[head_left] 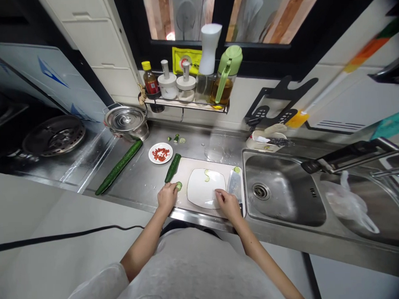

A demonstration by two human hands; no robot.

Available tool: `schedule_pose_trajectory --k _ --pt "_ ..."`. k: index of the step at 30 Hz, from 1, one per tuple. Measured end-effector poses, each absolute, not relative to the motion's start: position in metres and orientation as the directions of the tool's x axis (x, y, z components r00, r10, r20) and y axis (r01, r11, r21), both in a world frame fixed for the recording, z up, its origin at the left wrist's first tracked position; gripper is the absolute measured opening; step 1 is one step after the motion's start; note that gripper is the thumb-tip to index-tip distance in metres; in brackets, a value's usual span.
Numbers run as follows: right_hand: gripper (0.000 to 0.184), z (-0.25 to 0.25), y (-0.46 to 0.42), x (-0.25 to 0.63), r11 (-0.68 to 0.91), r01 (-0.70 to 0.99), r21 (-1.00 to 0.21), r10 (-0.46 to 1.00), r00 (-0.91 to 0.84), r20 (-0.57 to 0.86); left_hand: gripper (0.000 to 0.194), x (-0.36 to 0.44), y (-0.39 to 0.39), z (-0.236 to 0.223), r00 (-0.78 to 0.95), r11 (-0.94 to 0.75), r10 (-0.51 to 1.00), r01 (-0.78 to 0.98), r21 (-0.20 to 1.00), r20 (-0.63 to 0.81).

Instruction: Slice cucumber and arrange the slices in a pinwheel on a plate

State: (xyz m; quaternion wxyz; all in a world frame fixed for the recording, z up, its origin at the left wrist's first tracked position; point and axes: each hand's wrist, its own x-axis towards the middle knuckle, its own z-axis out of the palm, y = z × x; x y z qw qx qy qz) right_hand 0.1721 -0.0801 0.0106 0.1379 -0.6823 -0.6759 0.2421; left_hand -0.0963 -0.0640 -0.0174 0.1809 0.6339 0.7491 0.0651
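My left hand (167, 197) is closed at the left edge of the cutting board (184, 201), its fingertips at a small bunch of cucumber slices (179, 186). Just beyond it lies a cut piece of cucumber (173, 168). On the board rests a white square plate (201, 195), with a few thin cucumber slices (207, 175) near its far edge. Over the plate's right side, my right hand (230, 205) has its fingers pinched together; what they hold is too small to make out. A kitchen knife (234, 183) lies beyond that hand, beside a cucumber end (236, 169).
A whole cucumber (119, 167) lies left, near a lidded steel pot (128, 121). A small plate (151, 156) holds chopped red pieces. Cucumber scraps (176, 139) lie behind. The sink (286, 190) is right; a condiment rack (191, 104) hangs above the counter.
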Motion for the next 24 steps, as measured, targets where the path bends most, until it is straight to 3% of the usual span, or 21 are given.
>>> schedule_pose_trajectory --k 14,24 --pt "0.040 0.009 -0.082 0.168 -0.032 0.860 -0.509 0.987 -0.054 -0.154 0.026 -0.099 -0.065 -0.024 -0.161 0.223 0.966 0.916 0.335 -0.205" --pt "0.036 0.012 -0.085 0.151 0.023 0.826 -0.563 0.985 -0.116 -0.131 0.021 -0.094 -0.072 -0.019 -0.095 0.116 0.992 0.944 0.310 -0.082"
